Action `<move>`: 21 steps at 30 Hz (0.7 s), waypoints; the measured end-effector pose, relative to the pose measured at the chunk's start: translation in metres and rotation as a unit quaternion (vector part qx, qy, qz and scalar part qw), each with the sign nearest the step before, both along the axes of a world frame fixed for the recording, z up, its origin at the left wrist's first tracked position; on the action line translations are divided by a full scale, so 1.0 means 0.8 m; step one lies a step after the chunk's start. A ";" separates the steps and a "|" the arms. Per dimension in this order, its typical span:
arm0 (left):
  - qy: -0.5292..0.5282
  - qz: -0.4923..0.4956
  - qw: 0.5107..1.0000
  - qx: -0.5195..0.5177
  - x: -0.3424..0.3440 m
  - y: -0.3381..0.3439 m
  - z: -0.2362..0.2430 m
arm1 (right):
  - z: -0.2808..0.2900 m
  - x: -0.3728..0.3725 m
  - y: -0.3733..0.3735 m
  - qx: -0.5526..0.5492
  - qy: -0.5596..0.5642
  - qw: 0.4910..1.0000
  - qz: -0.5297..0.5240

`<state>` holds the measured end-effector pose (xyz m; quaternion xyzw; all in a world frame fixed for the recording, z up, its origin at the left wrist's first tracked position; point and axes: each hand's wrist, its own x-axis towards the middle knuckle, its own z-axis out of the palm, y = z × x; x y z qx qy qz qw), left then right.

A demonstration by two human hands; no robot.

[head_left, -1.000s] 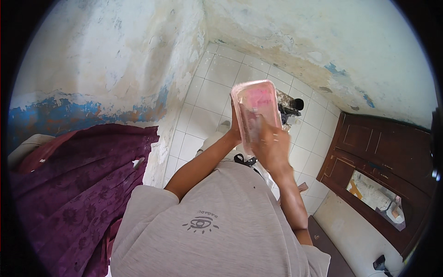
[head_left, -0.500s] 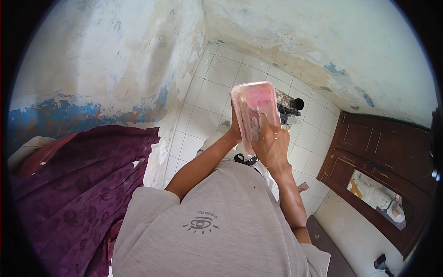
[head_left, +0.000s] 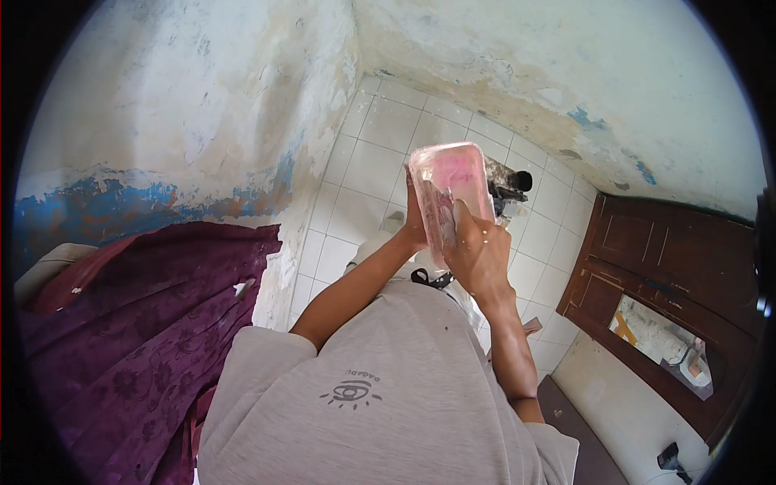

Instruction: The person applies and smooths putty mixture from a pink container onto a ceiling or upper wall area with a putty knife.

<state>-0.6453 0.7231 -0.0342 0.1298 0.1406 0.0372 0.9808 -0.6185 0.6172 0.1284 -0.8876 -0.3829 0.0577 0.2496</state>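
In front of my body is a translucent pink plastic container (head_left: 473, 166), tilted, with pale smears on its inside. My left hand (head_left: 415, 217) grips it from the left side and underneath; most of those fingers are behind the container. Over its open side, on the right, comes my right hand (head_left: 477, 250), its index finger stretched toward the inside and the other fingers curled. What the curled fingers hold, if anything, is hidden. White specks dot the back of that hand.
Peeling walls (head_left: 242, 105) meet in a corner over a white tiled floor (head_left: 388, 121). Dark objects (head_left: 509, 190) lie on the tiles behind the container. At left hangs a purple cloth (head_left: 145, 323). A brown wooden cabinet (head_left: 630, 250) with a glass or mirror panel is on the right.
The container and both hands have shifted very slightly to the right. My grip on the container looks the same.
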 end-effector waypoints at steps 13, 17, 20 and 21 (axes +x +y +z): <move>-0.223 -0.024 0.946 -0.235 -0.001 -0.005 0.001 | -0.009 0.006 -0.006 -0.007 0.004 0.999 -0.038; -0.214 -0.031 0.955 -0.202 -0.003 -0.005 0.009 | 0.003 0.006 -0.003 -0.004 -0.030 0.999 0.027; -0.220 -0.030 0.949 -0.225 -0.003 -0.004 0.015 | 0.011 0.006 -0.001 -0.027 -0.024 0.996 -0.078; -0.232 -0.022 0.943 -0.237 -0.003 -0.004 0.016 | 0.011 0.005 -0.001 -0.017 -0.045 0.993 -0.106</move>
